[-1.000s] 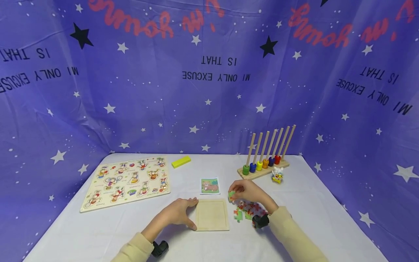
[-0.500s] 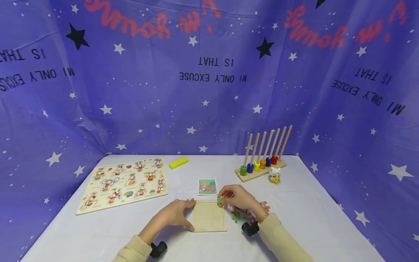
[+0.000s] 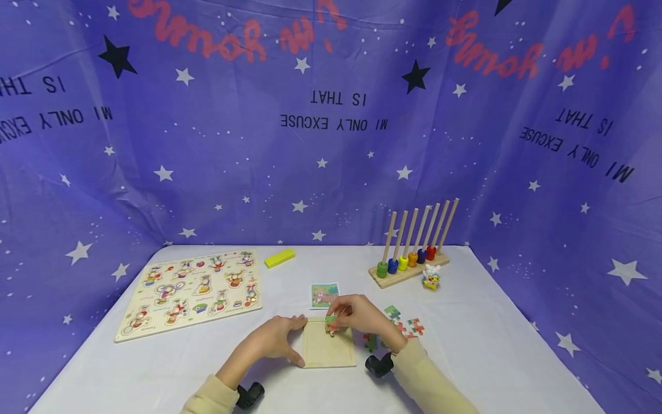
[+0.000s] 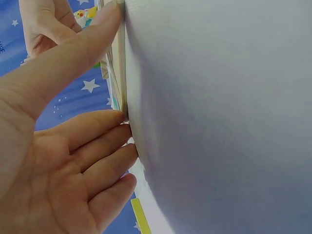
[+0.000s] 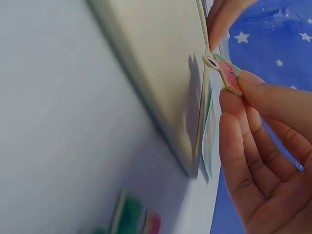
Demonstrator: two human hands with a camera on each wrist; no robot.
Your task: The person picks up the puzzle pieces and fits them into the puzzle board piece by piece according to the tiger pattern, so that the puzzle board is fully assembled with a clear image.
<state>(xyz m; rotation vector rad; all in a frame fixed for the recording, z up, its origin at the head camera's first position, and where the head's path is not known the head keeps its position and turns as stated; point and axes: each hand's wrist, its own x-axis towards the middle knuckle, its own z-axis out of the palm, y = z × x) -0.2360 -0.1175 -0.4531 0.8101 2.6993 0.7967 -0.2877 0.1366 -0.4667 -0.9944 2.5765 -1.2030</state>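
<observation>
My right hand [image 3: 358, 313] pinches a green and red jigsaw piece [image 5: 230, 78] between thumb and fingertips. It holds the piece over the upper part of a square wooden puzzle tray [image 3: 328, 355], which has a raised rim and a bare floor. At the tray's left side, my left hand [image 3: 271, 338] is spread, thumb by the near corner and fingers by the far one. In the left wrist view its straight fingers [image 4: 105, 151] touch the tray's edge. Loose jigsaw pieces [image 3: 415, 327] lie right of the tray, partly hidden by my right forearm.
A picture card [image 3: 324, 294] lies just beyond the tray. Farther left are a large picture board [image 3: 188, 293] and a yellow block [image 3: 280, 258]. Back right stand a peg rack [image 3: 411, 270] with coloured beads and a small toy figure [image 3: 431, 277].
My right hand has carried the jigsaw piece leftward from the loose pieces to above the tray. More loose pieces now show behind it. My left hand stays at the tray's side.
</observation>
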